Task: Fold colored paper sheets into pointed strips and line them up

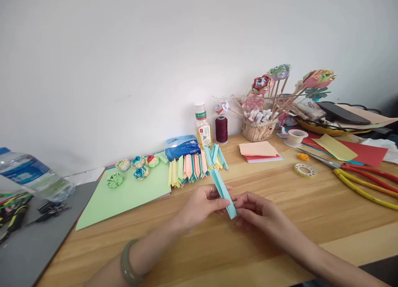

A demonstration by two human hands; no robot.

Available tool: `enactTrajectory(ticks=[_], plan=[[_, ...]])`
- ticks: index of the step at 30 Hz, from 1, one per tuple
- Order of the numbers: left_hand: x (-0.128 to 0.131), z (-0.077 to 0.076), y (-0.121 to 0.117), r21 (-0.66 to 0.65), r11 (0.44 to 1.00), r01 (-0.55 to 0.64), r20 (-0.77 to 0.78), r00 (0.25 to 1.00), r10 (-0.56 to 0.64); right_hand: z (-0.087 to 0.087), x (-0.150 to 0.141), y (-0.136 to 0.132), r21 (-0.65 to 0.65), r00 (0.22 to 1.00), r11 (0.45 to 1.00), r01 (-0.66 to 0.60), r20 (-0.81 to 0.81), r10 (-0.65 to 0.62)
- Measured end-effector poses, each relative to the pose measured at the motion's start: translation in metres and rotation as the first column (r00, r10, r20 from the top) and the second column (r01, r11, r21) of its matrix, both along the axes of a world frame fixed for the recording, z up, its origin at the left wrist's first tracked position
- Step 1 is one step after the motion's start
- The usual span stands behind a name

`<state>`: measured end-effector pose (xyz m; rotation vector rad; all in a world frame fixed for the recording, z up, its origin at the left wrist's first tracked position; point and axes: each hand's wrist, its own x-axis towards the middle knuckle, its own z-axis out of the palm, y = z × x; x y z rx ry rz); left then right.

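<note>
- Folded blue paper strip [222,191]: one, held slantwise above the near middle of the wooden table [273,245].
- Left hand [207,203]: thumb and fingers clamped on the strip's middle.
- Right hand [253,210]: fingertips pinched together at the strip's near end.
- Folded paper pieces [188,169]: assorted colours, in a row beyond the left hand.
- Green paper sheet [130,195]: left, bearing folded paper flowers [115,180].
</note>
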<state>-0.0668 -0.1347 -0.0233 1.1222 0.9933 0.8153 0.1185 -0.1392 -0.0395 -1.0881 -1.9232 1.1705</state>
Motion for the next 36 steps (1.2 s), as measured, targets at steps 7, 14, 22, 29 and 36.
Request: enactTrajectory(ticks=[7,14,22,29,36], plan=[[-0.004,0.000,0.003,0.052,0.990,0.129,-0.118,0.985,-0.123,0.004,0.012,0.007,0.759,0.889,0.604,-0.245,0.424,-0.173],[-0.008,-0.001,0.003,0.039,0.991,0.125,-0.064,0.990,-0.122,0.004,0.022,0.015,0.845,0.866,0.391,-0.364,0.462,-0.192],[0.002,0.002,-0.002,0.129,0.982,0.134,-0.260,0.961,-0.097,0.008,0.018,0.009,0.858,0.838,0.185,-0.478,0.509,-0.195],[-0.003,-0.013,-0.003,0.373,0.919,0.127,-0.538,0.836,0.103,0.004,0.023,0.023,0.755,0.789,0.345,-0.558,0.611,-0.060],[-0.004,-0.022,-0.009,0.700,0.324,0.636,-0.713,0.599,0.365,0.007,0.033,0.035,0.595,0.755,0.532,-0.602,0.642,0.137]])
